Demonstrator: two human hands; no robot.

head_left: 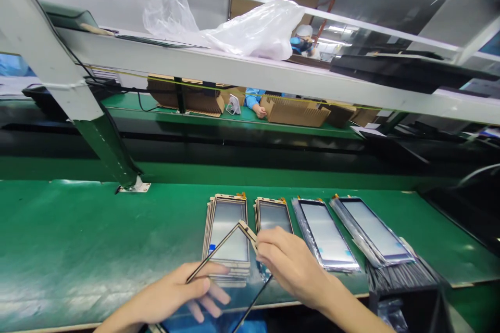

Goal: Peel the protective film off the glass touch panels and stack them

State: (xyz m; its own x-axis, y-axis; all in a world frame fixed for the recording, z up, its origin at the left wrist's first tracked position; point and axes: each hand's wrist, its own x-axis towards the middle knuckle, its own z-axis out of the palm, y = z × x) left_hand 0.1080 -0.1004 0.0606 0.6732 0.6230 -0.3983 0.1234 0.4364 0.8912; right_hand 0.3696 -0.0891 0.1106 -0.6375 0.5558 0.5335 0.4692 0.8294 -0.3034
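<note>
I hold a thin glass touch panel (219, 250) tilted above the green bench mat (78, 239). My left hand (183, 291) grips its lower left edge between thumb and fingers. My right hand (289, 263) pinches the panel's upper right corner. Beneath the panel lies a stack of gold-edged panels (228, 234), and a second such stack (273, 214) sits beside it. Two stacks of dark-edged panels in clear film (328, 237) (375, 229) lie to the right.
A black tray (406, 276) stands at the right front edge. A white frame post (58, 73) rises at the left. On the shelf above lies a plastic bag (253, 28). Across the conveyor, another person's hand (260, 111) rests near cardboard boxes (292, 110).
</note>
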